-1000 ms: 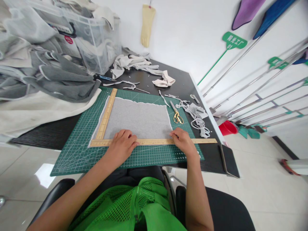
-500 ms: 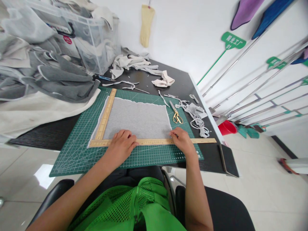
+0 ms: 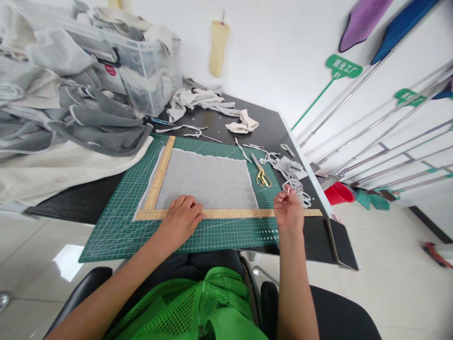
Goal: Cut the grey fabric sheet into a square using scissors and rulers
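Observation:
A wooden L-shaped ruler [image 3: 230, 213] lies along the left and near edges of a piece of grey fabric [image 3: 212, 177] with a pale, slightly wavy border. Both rest on a green cutting mat [image 3: 226, 233]. My left hand [image 3: 183, 218] presses down on the ruler's long arm, its fingers bent together over the ruler and the fabric edge. Raised above the ruler's right part, my right hand [image 3: 288, 208] pinches a small pale pink thing [image 3: 288, 190] whose kind I cannot make out. Gold-handled scissors [image 3: 262, 177] lie beyond the fabric's right edge.
Grey and white cloth [image 3: 106, 127] is heaped at the left beside a clear plastic bin [image 3: 148, 75]. Cut strips [image 3: 292, 174] lie at the right, scraps [image 3: 244, 123] at the back. A phone [image 3: 342, 243] sits at the table's right edge. Mop poles [image 3: 348, 85] lean against the wall.
My right hand has lifted off the ruler near the fabric's corner and moved right, turning fingers upward with the small pink thing. My left hand stays on the ruler. The view has shifted slightly.

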`<state>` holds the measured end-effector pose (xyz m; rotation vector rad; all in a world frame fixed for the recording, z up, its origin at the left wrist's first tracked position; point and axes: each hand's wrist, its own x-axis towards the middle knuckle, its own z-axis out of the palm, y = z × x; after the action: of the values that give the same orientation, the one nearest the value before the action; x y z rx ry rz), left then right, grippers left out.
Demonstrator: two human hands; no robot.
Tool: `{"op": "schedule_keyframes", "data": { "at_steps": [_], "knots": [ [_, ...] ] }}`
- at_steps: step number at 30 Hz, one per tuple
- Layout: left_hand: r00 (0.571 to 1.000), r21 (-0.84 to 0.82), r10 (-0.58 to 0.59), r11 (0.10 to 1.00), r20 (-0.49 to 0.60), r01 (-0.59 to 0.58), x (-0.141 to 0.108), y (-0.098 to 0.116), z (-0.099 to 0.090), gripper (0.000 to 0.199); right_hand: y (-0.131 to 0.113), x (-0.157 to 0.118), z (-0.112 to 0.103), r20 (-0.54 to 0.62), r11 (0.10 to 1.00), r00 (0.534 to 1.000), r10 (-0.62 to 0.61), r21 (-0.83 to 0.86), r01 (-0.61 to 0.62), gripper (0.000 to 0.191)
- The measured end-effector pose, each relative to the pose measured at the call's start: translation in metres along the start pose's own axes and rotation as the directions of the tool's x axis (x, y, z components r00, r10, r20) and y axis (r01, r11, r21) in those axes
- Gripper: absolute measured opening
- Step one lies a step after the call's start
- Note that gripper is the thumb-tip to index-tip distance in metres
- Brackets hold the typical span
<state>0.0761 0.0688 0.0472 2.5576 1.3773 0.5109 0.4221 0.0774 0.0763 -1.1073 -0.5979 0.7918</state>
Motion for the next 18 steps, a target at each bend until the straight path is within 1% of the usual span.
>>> {"op": "schedule_keyframes", "data": {
  "at_steps": [2, 5, 7, 9, 10, 11, 12, 14, 15, 16, 18],
  "knots": [
    [1.0, -0.008, -0.006, 1.0, -0.006, 0.006, 0.0, 0.001, 0.0, 0.016, -0.001, -0.003, 0.006, 0.076, 0.995, 0.993, 0.094, -0.021, -0.093, 0.031],
    [1.0, -0.019, -0.016, 1.0, -0.014, 0.016, -0.001, 0.003, 0.0, 0.014, 0.003, -0.015, 0.02, 0.187, 0.98, 0.963, 0.195, -0.067, -0.186, 0.039],
    [1.0, -0.027, -0.021, 0.999, -0.019, 0.021, -0.001, 0.003, 0.0, 0.014, 0.009, -0.026, 0.03, 0.269, 0.966, 0.93, 0.251, -0.135, -0.222, 0.039],
    [0.999, -0.041, -0.023, 0.999, -0.022, 0.022, 0.0, 0.003, 0.001, 0.013, 0.015, -0.038, 0.039, 0.347, 0.946, 0.889, 0.298, -0.229, -0.228, 0.034],
    [0.999, -0.05, -0.024, 0.998, -0.024, 0.023, 0.0, 0.004, 0.001, 0.012, 0.018, -0.044, 0.043, 0.388, 0.934, 0.875, 0.292, -0.311, -0.174, 0.03],
    [0.999, -0.058, -0.024, 0.998, -0.026, 0.023, 0.0, 0.004, 0.0, 0.011, 0.021, -0.049, 0.046, 0.445, 0.891, 0.862, 0.244, -0.454, -0.017, 0.026],
    [0.999, -0.064, -0.025, 0.998, -0.027, 0.024, 0.0, 0.004, 0.0, 0.011, 0.023, -0.054, 0.049, 0.498, 0.809, 0.843, 0.203, -0.57, 0.142, 0.021],
    [0.999, -0.07, -0.026, 0.997, -0.029, 0.024, 0.0, 0.004, 0.0, 0.01, 0.027, -0.062, 0.053, 0.582, 0.583, 0.795, 0.171, -0.71, 0.394, 0.008],
    [0.999, -0.07, -0.027, 0.997, -0.031, 0.025, 0.0, 0.004, 0.0, 0.01, 0.028, -0.066, 0.055, 0.609, 0.487, 0.772, 0.18, -0.737, 0.468, 0.002],
    [0.999, -0.07, -0.029, 0.997, -0.036, 0.026, 0.0, 0.004, 0.0, 0.01, 0.029, -0.068, 0.056, 0.629, 0.417, 0.752, 0.197, -0.748, 0.516, 0.002],
    [0.998, -0.074, -0.03, 0.997, -0.048, 0.026, -0.002, 0.005, 0.0, 0.01, 0.031, -0.07, 0.057, 0.65, 0.331, 0.72, 0.244, -0.754, 0.568, 0.007]
  ]
}}
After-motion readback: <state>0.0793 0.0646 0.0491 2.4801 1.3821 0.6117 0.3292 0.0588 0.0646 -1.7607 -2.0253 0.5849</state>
